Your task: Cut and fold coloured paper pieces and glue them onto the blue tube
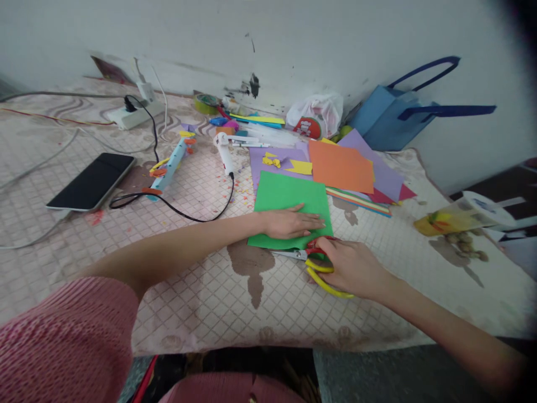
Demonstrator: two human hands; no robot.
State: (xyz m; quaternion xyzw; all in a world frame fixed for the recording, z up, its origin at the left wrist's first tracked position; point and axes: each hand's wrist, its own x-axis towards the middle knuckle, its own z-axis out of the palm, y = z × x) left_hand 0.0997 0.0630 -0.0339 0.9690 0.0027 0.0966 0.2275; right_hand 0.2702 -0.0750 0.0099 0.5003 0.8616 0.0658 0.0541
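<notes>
A green sheet of paper [289, 193] lies on the patterned tablecloth in front of me. My left hand [291, 222] rests flat on it with the fingers stretched out to the right. My right hand [350, 266] grips a pair of scissors [329, 284] with red and yellow handles at the sheet's near right corner. Their blades point left along the near edge of the paper, partly beneath it. Behind the green sheet are a purple sheet [258, 159] with small yellow paper pieces [300, 167] and an orange sheet [342, 168] on a coloured stack.
A white glue gun [224, 152] with a black cord lies behind my left forearm, beside a light-blue decorated strip [170, 168]. Farther left are a phone [92, 182] and a power strip [136, 113]. A blue bag [390, 120] and a plastic cup [461, 215] stand at right.
</notes>
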